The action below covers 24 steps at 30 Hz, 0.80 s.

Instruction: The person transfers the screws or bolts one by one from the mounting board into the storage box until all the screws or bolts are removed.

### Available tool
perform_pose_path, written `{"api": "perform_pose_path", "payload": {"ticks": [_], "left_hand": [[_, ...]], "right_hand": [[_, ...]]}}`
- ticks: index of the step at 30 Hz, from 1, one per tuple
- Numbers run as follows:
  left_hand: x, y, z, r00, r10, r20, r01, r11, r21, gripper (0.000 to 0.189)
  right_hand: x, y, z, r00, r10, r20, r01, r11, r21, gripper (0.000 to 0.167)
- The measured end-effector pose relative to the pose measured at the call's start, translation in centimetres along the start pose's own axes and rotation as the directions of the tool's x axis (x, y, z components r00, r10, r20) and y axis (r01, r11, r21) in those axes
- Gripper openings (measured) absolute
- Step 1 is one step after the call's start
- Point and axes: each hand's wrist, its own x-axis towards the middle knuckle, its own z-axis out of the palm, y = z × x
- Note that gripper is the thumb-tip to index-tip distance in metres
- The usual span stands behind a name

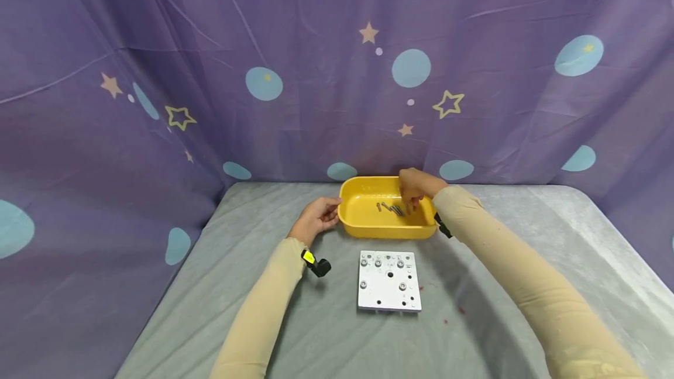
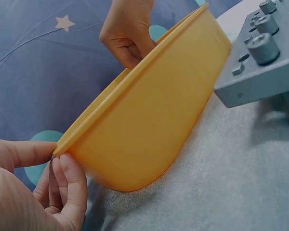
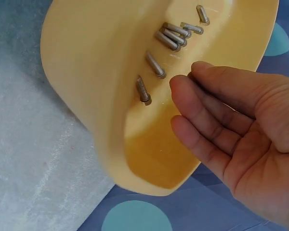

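A yellow plastic bin [image 1: 387,231] stands toward the back of the table. My left hand [image 1: 317,215] pinches its left rim between thumb and fingers, plain in the left wrist view. My right hand [image 1: 416,186] reaches down into the bin's right part. In the right wrist view its fingers [image 3: 188,98] are loosely bent, thumb near the index fingertip, with nothing visible between them. Several metal socket-head bolts [image 3: 155,66] lie on the bin floor just beside those fingertips, some side by side and others apart.
In front of the bin is a square metal plate [image 1: 381,297] with several bolts standing in it and some bare holes. A grey cloth covers the table [image 1: 284,344]. Behind it hangs a purple curtain [image 1: 326,116]. Small red bits [image 1: 461,310] lie right of the plate.
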Motion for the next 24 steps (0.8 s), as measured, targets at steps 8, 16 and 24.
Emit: {"api": "perform_pose_path", "payload": {"ticks": [8, 16, 24], "left_hand": [[-0.7, 0.1, 0.5, 0.998, 0.031, -0.052, -0.028, 0.999, 0.043, 0.011], [-1.5, 0.2, 1.0, 0.99, 0.086, -0.108, -0.067, 0.983, 0.17, 0.01], [-3.3, 0.6, 2.6, 0.908, 0.387, -0.162, -0.307, 0.875, 0.373, 0.03]], "right_hand": [[-1.7, -0.7, -0.6, 0.992, -0.106, -0.069, 0.105, 0.994, -0.013, 0.007], [-3.7, -0.4, -1.9, 0.97, -0.185, -0.16, 0.198, 0.978, 0.068, 0.009], [-6.6, -0.4, -3.2, 0.939, -0.212, -0.271, 0.251, 0.961, 0.117, 0.014]]}}
